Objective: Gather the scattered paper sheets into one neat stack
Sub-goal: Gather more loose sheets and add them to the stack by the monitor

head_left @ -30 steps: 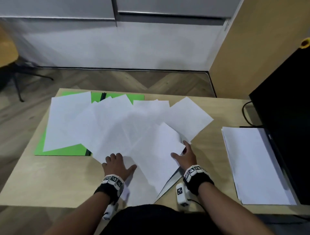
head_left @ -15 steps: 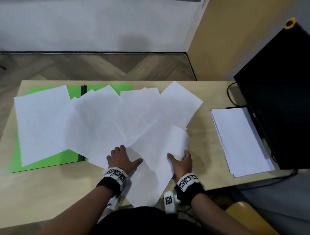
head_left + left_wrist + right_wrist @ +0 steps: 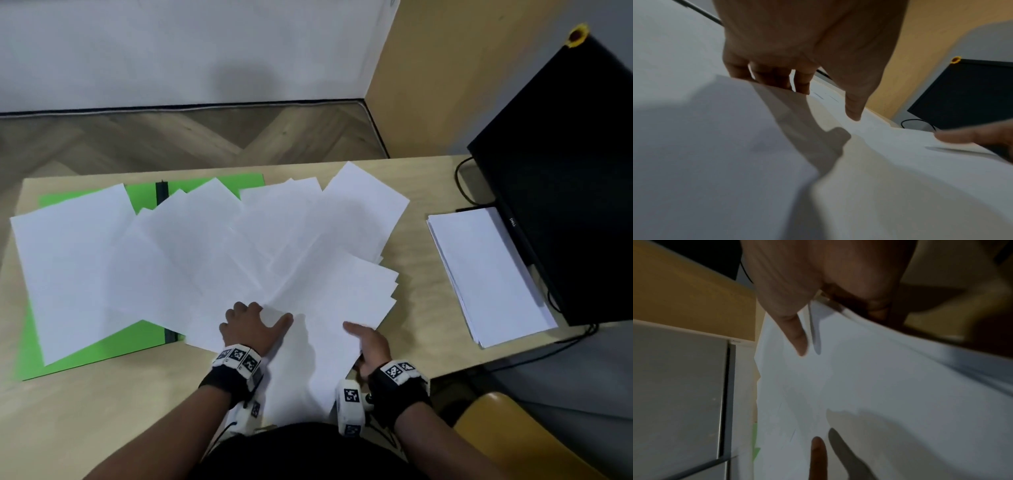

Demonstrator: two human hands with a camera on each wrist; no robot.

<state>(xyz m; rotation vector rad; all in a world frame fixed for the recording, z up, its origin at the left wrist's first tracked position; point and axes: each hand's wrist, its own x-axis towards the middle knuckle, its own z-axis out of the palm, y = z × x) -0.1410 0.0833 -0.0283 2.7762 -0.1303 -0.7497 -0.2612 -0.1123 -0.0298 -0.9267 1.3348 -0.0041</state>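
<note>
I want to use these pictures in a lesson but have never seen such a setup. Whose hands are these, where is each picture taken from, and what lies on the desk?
No machine here: a person wears three cameras. The wide picture comes from the head, the two dim close-ups from each wrist, looking along the fingers. On the wooden desk lie scattered white sheets over a green folder, with a neat paper stack beside a black monitor. The left hand presses on the sheets; the right hand grips a few sheets by their edge, thumb on top.
</note>
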